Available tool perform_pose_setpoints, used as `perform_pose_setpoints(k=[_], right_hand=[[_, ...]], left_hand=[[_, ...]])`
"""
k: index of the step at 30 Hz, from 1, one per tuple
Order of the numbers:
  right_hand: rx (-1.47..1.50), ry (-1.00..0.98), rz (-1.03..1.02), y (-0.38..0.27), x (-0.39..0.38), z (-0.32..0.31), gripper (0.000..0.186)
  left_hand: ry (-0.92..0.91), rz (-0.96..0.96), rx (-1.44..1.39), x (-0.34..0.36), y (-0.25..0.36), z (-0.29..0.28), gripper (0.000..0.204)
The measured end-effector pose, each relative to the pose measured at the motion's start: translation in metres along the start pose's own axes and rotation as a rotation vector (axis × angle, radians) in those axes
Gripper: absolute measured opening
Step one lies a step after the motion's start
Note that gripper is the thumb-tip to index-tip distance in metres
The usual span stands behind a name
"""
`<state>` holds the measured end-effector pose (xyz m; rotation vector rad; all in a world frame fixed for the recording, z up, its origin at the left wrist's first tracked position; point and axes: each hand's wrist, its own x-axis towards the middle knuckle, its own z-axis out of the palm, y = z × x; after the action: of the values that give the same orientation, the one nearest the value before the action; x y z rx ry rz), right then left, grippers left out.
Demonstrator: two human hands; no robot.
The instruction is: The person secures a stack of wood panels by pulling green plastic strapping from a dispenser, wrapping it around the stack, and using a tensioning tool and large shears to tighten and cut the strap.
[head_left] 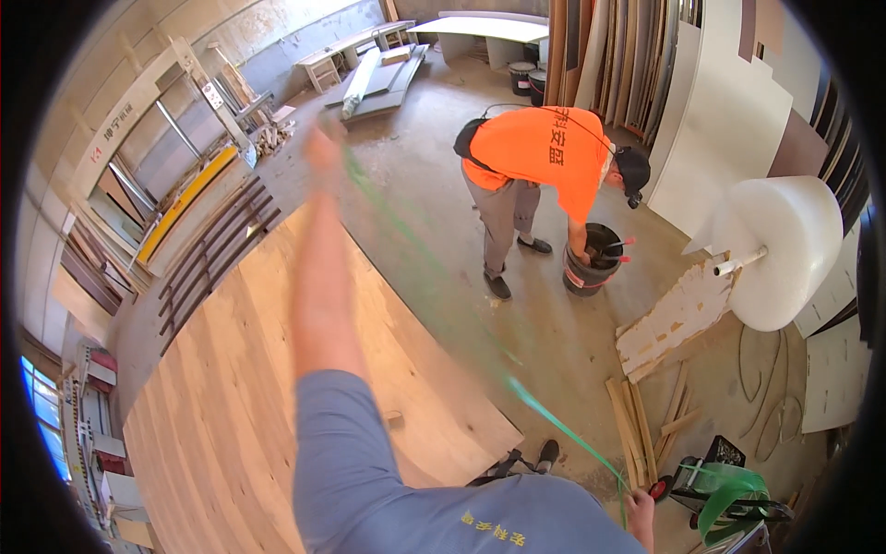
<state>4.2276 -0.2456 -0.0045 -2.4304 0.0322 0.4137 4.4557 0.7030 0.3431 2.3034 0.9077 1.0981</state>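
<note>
Green strap (pixel 554 416) is gripped by the right hand (pixel 639 511) and stretched toward the left hand (pixel 322 150), whose state, blurred, cannot be told.

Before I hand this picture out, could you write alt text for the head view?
Seen from above, a green strap runs from the right hand toward the outstretched, motion-blurred left hand, alongside a large wooden sheet. Farther off, a co-worker in orange bends over a black bucket.

Concrete floor (pixel 420 152), pale wall (pixel 286 32)
</note>
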Motion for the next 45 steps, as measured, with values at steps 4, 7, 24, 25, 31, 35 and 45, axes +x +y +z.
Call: perform_pose_setpoints(k=[4,7,24,25,31,35,45], right_hand=[[0.200,-0.360,-0.511,-0.275,0.065,0.034,0.021],[0.181,-0.368,-0.691,-0.398,0.123,0.059,0.028],[0.156,-0.494,-0.606,-0.508,0.253,0.267,0.016],[0.115,-0.454,-0.628,-0.492,0.259,0.277,0.015],[0.006,-0.398,-0.832,-0.434,0.221,0.271,0.018],[0.037,-0.526,-0.653,-0.401,0.196,0.253,0.020],[0.095,-0.576,-0.759,-0.325,0.161,0.211,0.035]], left_hand=[[0.545,0.145,0.301,0.179,0.070,-0.378,0.107],[0.870,0.350,0.363,0.094,0.089,-0.408,0.081],[-0.667,-0.724,-0.382,-0.712,-0.155,-0.103,0.037],[-0.679,-0.711,-0.431,-0.712,-0.155,-0.087,0.037],[-0.888,-0.630,-0.572,-0.647,-0.115,-0.026,0.044],[-0.890,-0.997,-0.852,-0.605,-0.098,0.031,0.056],[-0.989,-1.025,-0.845,-0.581,-0.029,0.135,0.043]])
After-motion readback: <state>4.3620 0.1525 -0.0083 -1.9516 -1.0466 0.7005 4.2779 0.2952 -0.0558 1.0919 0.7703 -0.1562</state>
